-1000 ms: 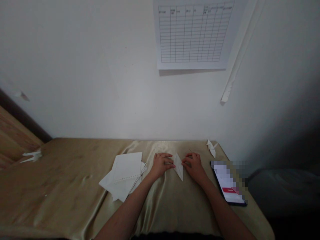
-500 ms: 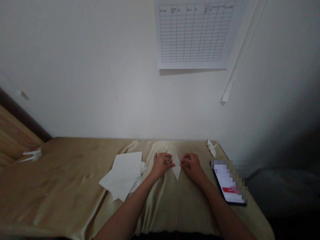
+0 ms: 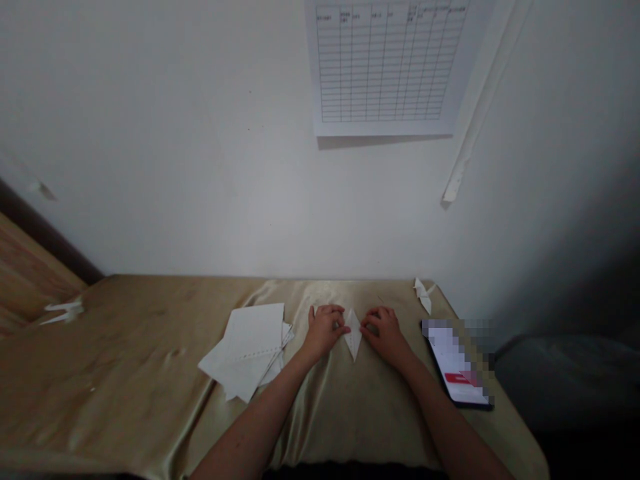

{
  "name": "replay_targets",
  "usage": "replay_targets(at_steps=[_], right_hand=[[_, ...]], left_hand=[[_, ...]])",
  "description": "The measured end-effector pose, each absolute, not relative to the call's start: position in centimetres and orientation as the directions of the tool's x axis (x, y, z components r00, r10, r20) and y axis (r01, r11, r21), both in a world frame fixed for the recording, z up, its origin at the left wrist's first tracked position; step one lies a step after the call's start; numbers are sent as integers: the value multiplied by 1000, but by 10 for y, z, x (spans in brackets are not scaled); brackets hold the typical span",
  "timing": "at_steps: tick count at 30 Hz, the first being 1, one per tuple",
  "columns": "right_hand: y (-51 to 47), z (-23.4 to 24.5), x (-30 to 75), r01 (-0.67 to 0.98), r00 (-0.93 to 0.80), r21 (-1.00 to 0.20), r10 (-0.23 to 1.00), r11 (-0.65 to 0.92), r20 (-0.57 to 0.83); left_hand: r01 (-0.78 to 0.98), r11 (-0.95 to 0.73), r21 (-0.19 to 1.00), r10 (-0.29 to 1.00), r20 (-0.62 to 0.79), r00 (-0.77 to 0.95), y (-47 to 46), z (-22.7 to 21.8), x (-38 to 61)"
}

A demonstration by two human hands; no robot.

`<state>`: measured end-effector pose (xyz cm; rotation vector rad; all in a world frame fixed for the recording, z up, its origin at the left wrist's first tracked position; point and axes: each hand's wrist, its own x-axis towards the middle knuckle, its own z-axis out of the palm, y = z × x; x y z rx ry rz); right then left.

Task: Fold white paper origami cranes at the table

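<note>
Between my hands a small white folded paper (image 3: 353,339), shaped like a narrow diamond, lies on the gold cloth. My left hand (image 3: 325,327) pinches its left corner between thumb and fingers. At the opposite corner my right hand (image 3: 383,327) grips the paper with thumb and fingertips. One tip of the diamond points toward me, the other toward the wall. A row of small marks shows on its lower part.
White paper sheets (image 3: 250,340) lie in a loose pile left of my hands. A phone (image 3: 457,367) rests at the right, with a folded paper piece (image 3: 423,295) behind it. Another folded paper (image 3: 64,311) sits far left. A printed table sheet (image 3: 383,73) hangs on the wall.
Both hands stay at the paper's side corners. The diamond's upper tip sits slightly lower, and a row of marks now shows on its lower part. The view has shifted very slightly.
</note>
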<state>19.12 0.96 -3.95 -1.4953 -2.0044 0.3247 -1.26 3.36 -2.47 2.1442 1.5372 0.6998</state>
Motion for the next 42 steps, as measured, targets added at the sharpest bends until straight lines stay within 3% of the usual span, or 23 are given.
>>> replay_targets(at_steps=[14,26,42], right_hand=[[10,-40,189,815,-177,-490,937,311,300],[1,-38,169,904,-92,-362,929,229,358],[2,-32,165,925,-45,-341,939,168,341]], left_hand=[[760,-362,539,931,177,318,32,-28,-14],[777,-355,519,933,150,326,37,-28,-17],[799,-359,482,933,196,301,43,-34,-19]])
